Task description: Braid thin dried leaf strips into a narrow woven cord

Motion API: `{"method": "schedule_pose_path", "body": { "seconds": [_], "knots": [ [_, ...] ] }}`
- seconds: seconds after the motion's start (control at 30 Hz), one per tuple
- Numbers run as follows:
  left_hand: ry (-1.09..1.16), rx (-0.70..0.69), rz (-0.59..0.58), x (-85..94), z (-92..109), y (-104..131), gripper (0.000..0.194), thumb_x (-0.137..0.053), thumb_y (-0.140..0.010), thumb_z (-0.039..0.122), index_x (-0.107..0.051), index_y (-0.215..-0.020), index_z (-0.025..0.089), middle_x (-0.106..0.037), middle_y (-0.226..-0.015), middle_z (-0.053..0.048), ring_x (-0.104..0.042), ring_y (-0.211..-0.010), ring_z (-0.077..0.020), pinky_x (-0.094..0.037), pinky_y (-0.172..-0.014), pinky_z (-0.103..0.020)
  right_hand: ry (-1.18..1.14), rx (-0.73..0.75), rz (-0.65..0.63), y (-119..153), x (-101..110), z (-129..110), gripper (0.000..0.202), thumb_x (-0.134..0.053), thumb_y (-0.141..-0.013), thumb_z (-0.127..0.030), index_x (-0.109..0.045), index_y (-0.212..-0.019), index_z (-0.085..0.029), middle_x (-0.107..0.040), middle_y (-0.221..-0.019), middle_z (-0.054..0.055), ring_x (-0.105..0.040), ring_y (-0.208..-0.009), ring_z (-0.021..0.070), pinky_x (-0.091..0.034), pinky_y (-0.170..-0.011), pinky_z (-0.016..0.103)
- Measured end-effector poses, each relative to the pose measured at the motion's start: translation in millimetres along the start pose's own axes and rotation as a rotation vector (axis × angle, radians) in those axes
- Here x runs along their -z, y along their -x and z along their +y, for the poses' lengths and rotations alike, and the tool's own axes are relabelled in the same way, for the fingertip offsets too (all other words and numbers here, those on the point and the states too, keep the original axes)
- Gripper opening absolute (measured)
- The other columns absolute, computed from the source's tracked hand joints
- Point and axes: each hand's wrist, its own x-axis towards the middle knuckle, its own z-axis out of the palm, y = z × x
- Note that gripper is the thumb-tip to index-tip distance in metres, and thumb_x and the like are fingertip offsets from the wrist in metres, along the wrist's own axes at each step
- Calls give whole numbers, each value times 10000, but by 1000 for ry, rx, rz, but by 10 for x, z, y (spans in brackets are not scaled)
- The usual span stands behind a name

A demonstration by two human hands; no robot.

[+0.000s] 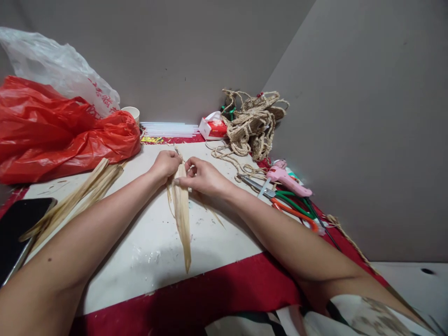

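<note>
A pale, dry corn husk (182,214) hangs toward me from between my hands, its tip pointing at the near edge of the white board. My left hand (168,164) is closed, pinching the husk at its upper end. Beside it, my right hand (206,178) has its thumb and fingers on the husk's right side, closed over it. Past my fingertips pokes a short twisted husk end (178,150). Thin loose strands hang beside the husk. More husk strips (87,191) lie left of my left forearm.
A white board (154,252) lies on a red cloth (224,284). On the left are a black phone (21,233) and a red plastic bag (63,135). Right: a pink glue gun (285,177), scissors (294,200), and coiled braided cord (255,121). Behind stand a tissue box (213,126) and paper cup (132,113).
</note>
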Motion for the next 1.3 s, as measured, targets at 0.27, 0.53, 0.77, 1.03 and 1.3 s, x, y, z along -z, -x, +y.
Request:
{"method": "schedule_pose_path", "body": {
  "seconds": [0.27,0.53,0.77,1.03,1.3],
  "knots": [
    [-18,26,-1,-14,37,38,197,-563,-772,203,-481,-593,186,-363,-385,57,-273,-325,-63,-151,-388,-225,-310,-150,-89,-68,102,26,173,-486,-647,-31,-497,-752,-169,-402,-414,-94,-323,-321,57,-207,-343,178],
    [-26,31,6,-11,48,40,211,-558,-781,197,-477,-586,187,-357,-381,55,-275,-346,-73,-180,-399,-226,-271,-94,11,-135,147,111,93,-598,-722,-129,-547,-646,-145,-468,-385,-63,-370,-316,52,-259,-330,161],
    [-22,-34,56,-2,30,25,174,-583,-753,180,-506,-597,171,-488,-455,37,-349,-401,-72,-252,-434,-202,-146,-107,7,-104,172,78,211,-572,-728,-94,-520,-530,-142,-494,-360,-42,-398,-300,49,-319,-342,158],
    [-171,-155,101,-36,31,21,180,-582,-739,155,-529,-567,158,-486,-500,26,-428,-549,-108,-330,-552,-211,-269,-123,17,-110,-36,26,184,-553,-781,-83,-486,-628,-160,-524,-363,-34,-470,-299,81,-368,-327,148],
    [-270,-204,127,-39,63,73,200,-562,-762,150,-522,-566,162,-479,-550,16,-448,-617,-128,-365,-623,-219,-343,-149,-26,-109,1,14,176,-543,-754,-70,-493,-604,-151,-536,-390,-23,-506,-337,81,-398,-348,146]
  ]
}}
